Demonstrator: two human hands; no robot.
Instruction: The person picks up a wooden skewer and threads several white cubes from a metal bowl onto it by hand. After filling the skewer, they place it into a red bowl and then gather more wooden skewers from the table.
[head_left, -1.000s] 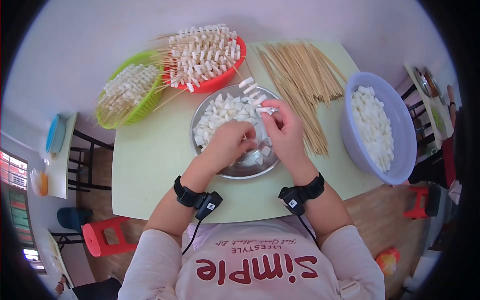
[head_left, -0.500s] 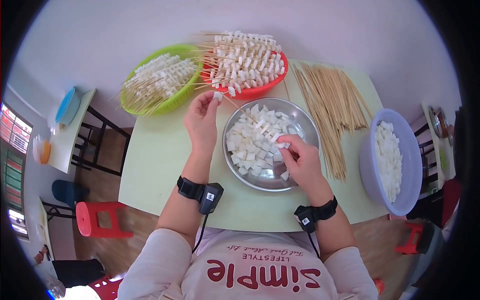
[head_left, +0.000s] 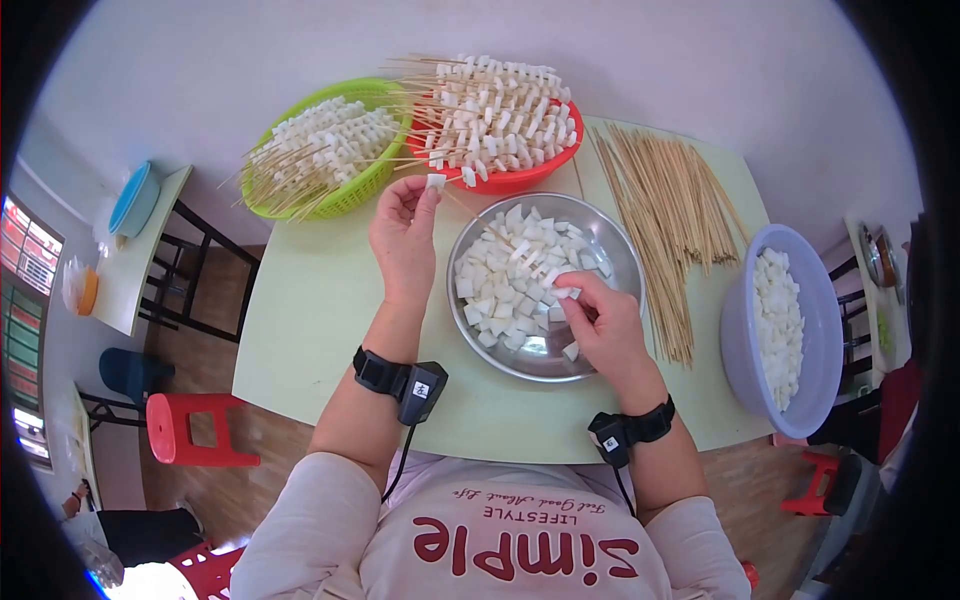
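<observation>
Between the thumb and fingers of my left hand is a pinched white chunk; its kind I cannot make out. My right hand grips a bamboo skewer by the end that carries several white chunks. The skewer slants up and left over the steel bowl, its bare end close to the chunk in my left hand. Whether that end touches the chunk is not clear. Loose white chunks fill much of the bowl below.
Loaded skewers lie in a green basket and a red basket at the back. Bare bamboo skewers are spread right of the bowl. A lavender tub holds more white chunks. A red stool stands at the left.
Both hands keep nearly the same pose and hold. The view has shifted slightly, and the skewer and left-hand chunk show little movement.
</observation>
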